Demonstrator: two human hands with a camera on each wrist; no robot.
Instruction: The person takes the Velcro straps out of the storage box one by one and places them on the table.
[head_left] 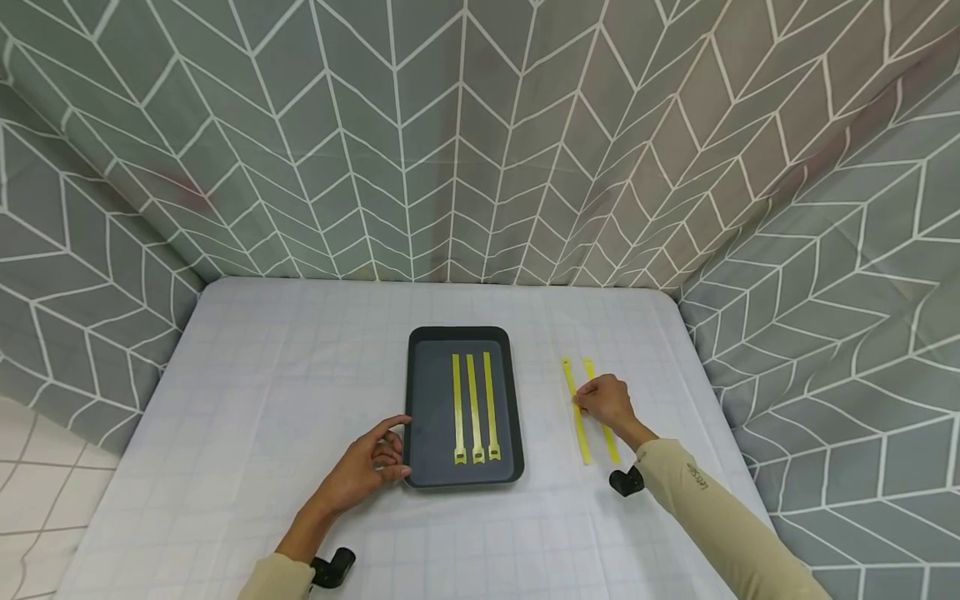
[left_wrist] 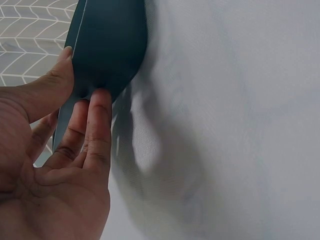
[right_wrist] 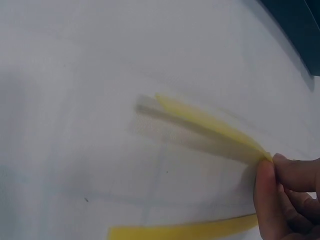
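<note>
In the head view, a dark grey tray point(head_left: 422, 400) holds three yellow hook-and-loop cable ties point(head_left: 474, 408) side by side, slotted heads toward the near side. My left hand point(head_left: 369, 467) is at the tray's left edge, forefinger and thumb tips touching it. From the left wrist, the thumb is on the rim and fingertips meet the dark outer wall point(left_wrist: 112, 45). To the right of the tray, my right hand point(head_left: 609, 403) pinches a yellow cable tie point(head_left: 582, 437) between thumb and forefinger. Its free end point(right_wrist: 205, 117) rises off the cloth above its shadow. Another cable tie point(head_left: 612, 446) lies beside it, partly under the hand.
A white cloth point(head_left: 300, 350) covers the table. Grey curtains point(head_left: 480, 150) with white zigzag lines hang behind and on both sides. Black wrist cameras point(head_left: 627, 481) sit near the sleeve cuffs. Pale floor tiles point(head_left: 45, 492) show at the lower left.
</note>
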